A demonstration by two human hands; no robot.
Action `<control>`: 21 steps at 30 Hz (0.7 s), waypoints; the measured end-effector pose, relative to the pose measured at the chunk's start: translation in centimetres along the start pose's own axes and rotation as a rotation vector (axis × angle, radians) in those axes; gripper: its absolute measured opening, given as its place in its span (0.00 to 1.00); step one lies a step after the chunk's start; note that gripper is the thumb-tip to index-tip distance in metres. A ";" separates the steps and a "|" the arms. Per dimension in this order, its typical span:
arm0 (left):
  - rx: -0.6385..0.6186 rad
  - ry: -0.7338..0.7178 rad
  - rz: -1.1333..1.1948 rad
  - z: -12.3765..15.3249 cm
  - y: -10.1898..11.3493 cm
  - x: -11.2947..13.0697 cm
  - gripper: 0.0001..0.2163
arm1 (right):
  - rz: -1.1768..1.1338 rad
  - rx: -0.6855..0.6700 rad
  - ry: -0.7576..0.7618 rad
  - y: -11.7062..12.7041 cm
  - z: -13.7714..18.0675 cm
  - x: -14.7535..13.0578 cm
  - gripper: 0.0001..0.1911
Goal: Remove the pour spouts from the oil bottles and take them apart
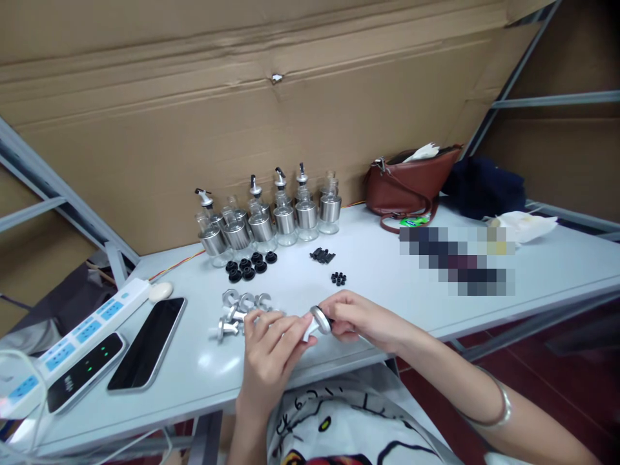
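Near the table's front edge I hold a silver pourer top [318,319] between both hands. My left hand [275,342] is closed around its pale spout end. At the other side my right hand [356,316] pinches the dark stopper end, partly hidden by the fingers. Left of my left hand lie several silver pourer parts [235,314]. Behind them sits a group of black round stoppers [248,274]. Small black caps [338,279] and a pile of black flip pieces [322,256] lie beyond my right hand.
Several glass bottles with metal bands [261,227] stand at the back, some topped with pourers. A brown handbag [407,184] is back right, beside dark cloth [484,187]. At left lie a phone [148,345], a black device [86,372] and a power strip [92,331].
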State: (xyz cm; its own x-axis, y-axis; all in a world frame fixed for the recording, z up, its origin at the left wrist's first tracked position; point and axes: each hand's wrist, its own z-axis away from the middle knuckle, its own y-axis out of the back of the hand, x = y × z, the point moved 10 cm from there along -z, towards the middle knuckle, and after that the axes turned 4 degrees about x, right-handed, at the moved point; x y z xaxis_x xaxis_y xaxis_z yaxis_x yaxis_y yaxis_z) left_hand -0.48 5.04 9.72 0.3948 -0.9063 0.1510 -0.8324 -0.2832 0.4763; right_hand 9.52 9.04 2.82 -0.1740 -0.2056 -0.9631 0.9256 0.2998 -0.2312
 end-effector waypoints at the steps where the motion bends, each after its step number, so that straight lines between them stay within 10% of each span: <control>1: 0.002 -0.005 0.004 -0.1 0.0 0.1 0.08 | 0.001 0.000 -0.008 0.0 0.0 0.0 0.11; 13: 0.134 -0.068 -0.233 0.7 2.4 0.5 0.08 | 0.187 0.017 0.102 -1.8 1.2 -1.1 0.20; 21: 0.135 -0.094 -0.277 0.7 2.2 0.2 0.17 | 0.603 0.206 0.523 -2.1 3.2 -5.2 0.12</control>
State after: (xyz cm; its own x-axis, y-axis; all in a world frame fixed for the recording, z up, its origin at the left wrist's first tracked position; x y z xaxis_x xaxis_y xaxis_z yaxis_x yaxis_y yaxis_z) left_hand -2.53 4.05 10.21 0.5810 -0.8122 -0.0524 -0.7449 -0.5566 0.3677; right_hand 9.57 6.48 8.81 0.2854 0.4120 -0.8653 0.9445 0.0325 0.3270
